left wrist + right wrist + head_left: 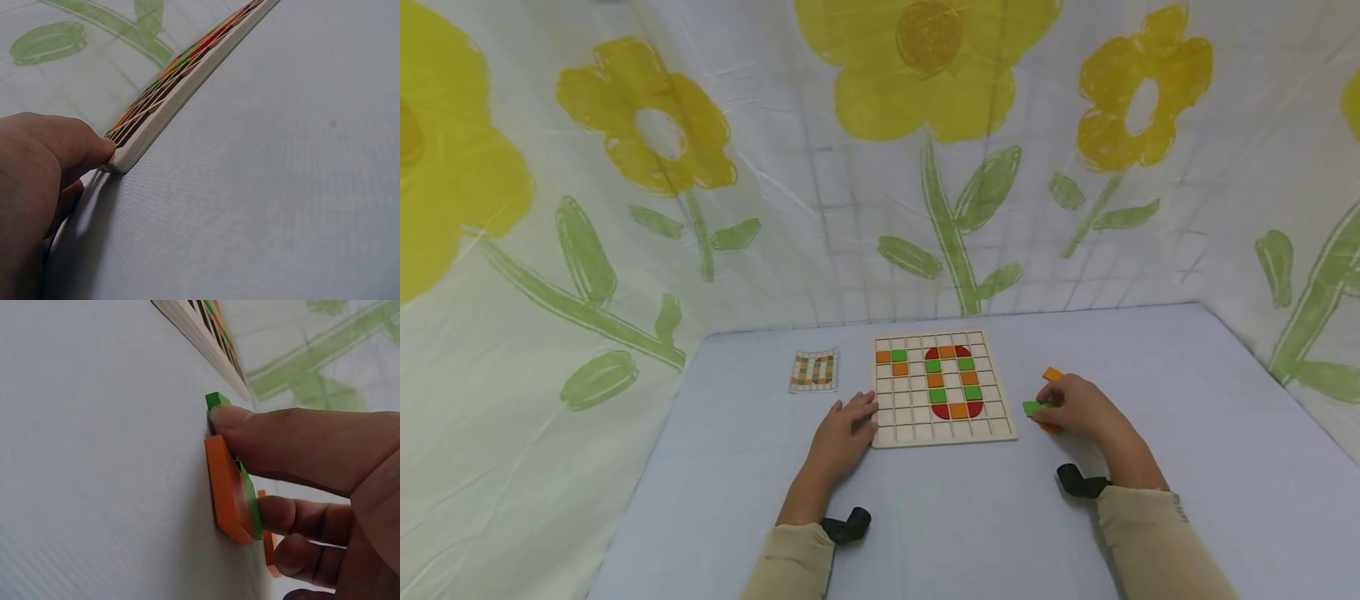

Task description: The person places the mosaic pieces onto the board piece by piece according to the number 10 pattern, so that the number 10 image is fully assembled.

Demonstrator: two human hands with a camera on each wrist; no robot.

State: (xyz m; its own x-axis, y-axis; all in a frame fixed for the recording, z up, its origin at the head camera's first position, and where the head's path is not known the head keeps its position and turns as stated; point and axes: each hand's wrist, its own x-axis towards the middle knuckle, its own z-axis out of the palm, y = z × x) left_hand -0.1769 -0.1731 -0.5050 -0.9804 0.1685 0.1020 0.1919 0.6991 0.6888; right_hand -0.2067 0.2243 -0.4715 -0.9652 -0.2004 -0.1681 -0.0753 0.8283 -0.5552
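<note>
The square wooden grid board (pixel 912 406) lies on the table, with red, green and orange tiles forming a ring on its right half. A few orange and green tiles sit at its upper left. My left hand (pixel 841 440) rests against the board's left edge, its thumb touching the near corner in the left wrist view. To the right of the board, my right hand (pixel 1081 408) pinches a green tile (pixel 216 400) close to the tabletop. Beside its fingers are a loose orange tile (pixel 224 487), another green piece (pixel 253 509) and a further orange tile (pixel 1052 374).
A small pattern card (pixel 814 371) with a coloured grid lies left of the board. Behind the white table (pixel 955 517) hangs a curtain (pixel 775 275) printed with yellow flowers. Both wrists wear black camera mounts (pixel 848 527).
</note>
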